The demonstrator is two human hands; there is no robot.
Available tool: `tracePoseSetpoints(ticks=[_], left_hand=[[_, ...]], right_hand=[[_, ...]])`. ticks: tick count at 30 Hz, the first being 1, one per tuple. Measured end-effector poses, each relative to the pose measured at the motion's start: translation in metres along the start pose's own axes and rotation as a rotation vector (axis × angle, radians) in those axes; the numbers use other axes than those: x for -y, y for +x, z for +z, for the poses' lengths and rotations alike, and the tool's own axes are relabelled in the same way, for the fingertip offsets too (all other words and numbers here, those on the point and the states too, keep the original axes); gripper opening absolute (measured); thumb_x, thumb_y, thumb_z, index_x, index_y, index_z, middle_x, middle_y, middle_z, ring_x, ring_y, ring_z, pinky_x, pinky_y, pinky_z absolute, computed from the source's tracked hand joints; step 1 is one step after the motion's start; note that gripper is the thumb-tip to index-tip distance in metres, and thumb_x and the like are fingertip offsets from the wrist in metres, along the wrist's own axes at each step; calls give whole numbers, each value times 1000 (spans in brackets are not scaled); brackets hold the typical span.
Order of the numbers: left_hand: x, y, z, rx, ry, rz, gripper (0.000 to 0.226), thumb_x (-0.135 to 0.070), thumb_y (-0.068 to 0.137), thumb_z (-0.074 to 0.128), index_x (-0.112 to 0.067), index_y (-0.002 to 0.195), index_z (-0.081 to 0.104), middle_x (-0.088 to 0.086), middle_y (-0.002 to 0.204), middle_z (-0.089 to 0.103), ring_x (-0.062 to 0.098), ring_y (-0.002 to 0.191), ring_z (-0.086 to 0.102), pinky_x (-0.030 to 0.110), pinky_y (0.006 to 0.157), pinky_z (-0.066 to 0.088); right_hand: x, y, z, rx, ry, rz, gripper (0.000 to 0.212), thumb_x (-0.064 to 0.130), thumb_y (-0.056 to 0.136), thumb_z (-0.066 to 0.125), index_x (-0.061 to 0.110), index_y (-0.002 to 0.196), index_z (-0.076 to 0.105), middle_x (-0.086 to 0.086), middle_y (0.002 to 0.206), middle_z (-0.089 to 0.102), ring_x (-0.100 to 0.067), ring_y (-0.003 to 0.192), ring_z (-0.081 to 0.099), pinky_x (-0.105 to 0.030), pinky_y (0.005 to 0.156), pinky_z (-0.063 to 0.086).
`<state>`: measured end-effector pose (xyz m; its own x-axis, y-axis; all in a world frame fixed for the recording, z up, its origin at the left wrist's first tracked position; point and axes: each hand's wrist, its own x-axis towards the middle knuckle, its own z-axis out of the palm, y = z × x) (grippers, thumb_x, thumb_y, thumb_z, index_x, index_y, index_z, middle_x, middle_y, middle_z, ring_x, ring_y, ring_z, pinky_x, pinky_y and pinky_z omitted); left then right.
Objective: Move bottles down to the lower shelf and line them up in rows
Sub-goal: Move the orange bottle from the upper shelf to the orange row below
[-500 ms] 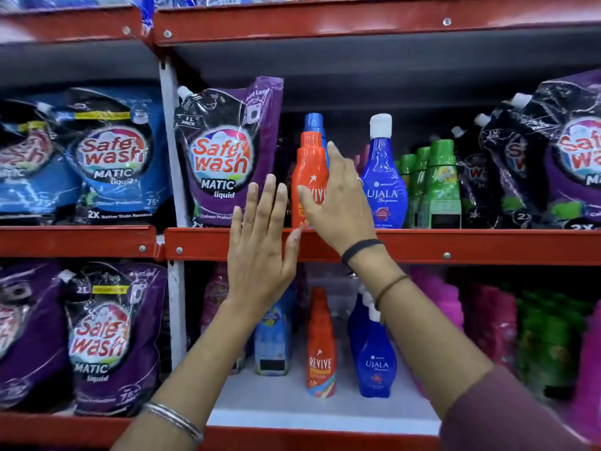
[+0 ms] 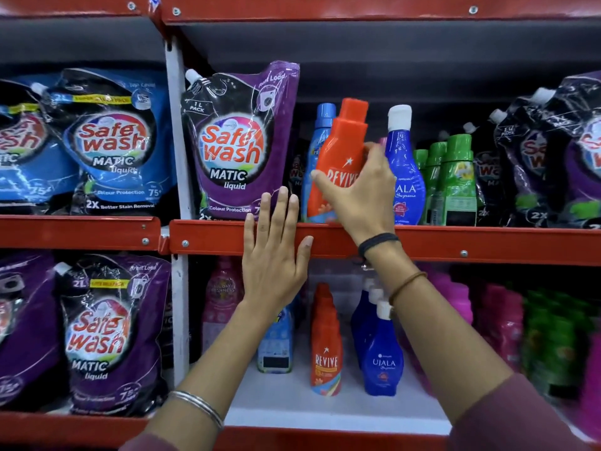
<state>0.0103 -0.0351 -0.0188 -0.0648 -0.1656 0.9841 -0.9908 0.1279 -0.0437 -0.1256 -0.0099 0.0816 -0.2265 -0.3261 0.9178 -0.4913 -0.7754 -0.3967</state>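
My right hand (image 2: 357, 196) is wrapped around the orange Revive bottle (image 2: 344, 148) on the upper shelf (image 2: 487, 245), and the bottle leans to the right. Behind it stands a light blue bottle (image 2: 320, 131); to its right a dark blue Ujala bottle (image 2: 405, 164) with a white cap. My left hand (image 2: 274, 252) hovers flat, fingers spread, in front of the upper shelf's red edge, holding nothing. On the white lower shelf (image 2: 292, 408) stand another orange Revive bottle (image 2: 325, 346), dark blue Ujala bottles (image 2: 382, 359) and a light blue bottle (image 2: 276, 346).
Green bottles (image 2: 455, 183) stand right of the Ujala on the upper shelf. Purple Safewash pouches (image 2: 237, 141) flank the bottles; blue Safewash pouches (image 2: 110, 141) fill the left bay. A white upright (image 2: 179, 304) divides the bays. Pink bottles (image 2: 497, 320) and green bottles (image 2: 553, 336) crowd the lower right.
My right hand has closed around the upper orange Revive bottle and tipped it to the right. My left hand has stayed open in front of the shelf edge.
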Motion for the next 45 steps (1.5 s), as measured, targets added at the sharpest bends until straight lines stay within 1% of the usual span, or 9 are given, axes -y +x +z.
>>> tracePoseSetpoints(ticks=[2,5,8,13,18,22,27,34,45], left_hand=[[0,0,1,-12,9,5,61,-44,102,26,-16,155,16,4,163,15,20,152,2,39,123,-4],[0,0,1,-27,18,11,61,-42,102,26,-15,155,16,5,163,16,20,152,2,39,123,-5],[-2,-2,2,-27,18,11,60,-41,102,27,-15,155,16,5,163,16,21,152,3,42,123,-3],[-12,-6,4,-15,64,22,60,-41,101,28,-16,155,18,5,163,18,26,151,9,51,121,3],[-16,-13,10,-26,56,28,60,-42,102,27,-15,154,19,8,162,18,26,151,7,49,121,3],[-18,-23,15,-27,64,42,62,-48,102,23,-14,154,17,12,162,17,19,151,-6,45,122,1],[-17,-27,20,-39,93,55,64,-54,102,14,-16,154,16,10,161,13,17,150,-12,44,122,-1],[-19,-26,21,-64,59,47,58,-43,101,24,-17,153,19,13,160,22,27,149,8,45,121,0],[-20,-24,23,-93,52,37,57,-41,101,27,-17,152,20,14,159,25,29,148,12,45,121,1]], right_hand=[[4,4,-12,-54,46,-5,68,44,66,76,7,116,49,-9,110,61,-19,94,59,-19,78,42],[13,3,-34,-79,80,-10,68,45,66,77,9,117,50,-4,108,63,-13,90,58,-14,75,40],[13,-14,-55,0,80,24,70,48,65,77,13,119,49,1,107,63,-10,91,60,-18,80,47],[-11,-67,-73,100,59,103,72,51,58,80,19,116,51,2,104,66,-13,92,65,-35,85,54],[-46,-123,-77,200,31,164,65,44,56,84,23,109,52,5,101,66,-4,88,63,-23,78,53],[-78,-163,-62,281,-3,231,60,41,57,83,29,105,49,4,100,64,-11,87,63,-31,78,54],[-114,-205,-33,376,-54,359,58,40,57,80,23,102,48,2,99,64,-17,87,62,-38,76,53],[-136,-235,-6,455,-96,470,64,39,56,80,18,107,46,-6,108,63,-25,97,59,-33,77,46],[-137,-246,1,478,-189,457,66,44,60,78,16,108,42,-8,110,60,-30,100,58,-38,77,48]])
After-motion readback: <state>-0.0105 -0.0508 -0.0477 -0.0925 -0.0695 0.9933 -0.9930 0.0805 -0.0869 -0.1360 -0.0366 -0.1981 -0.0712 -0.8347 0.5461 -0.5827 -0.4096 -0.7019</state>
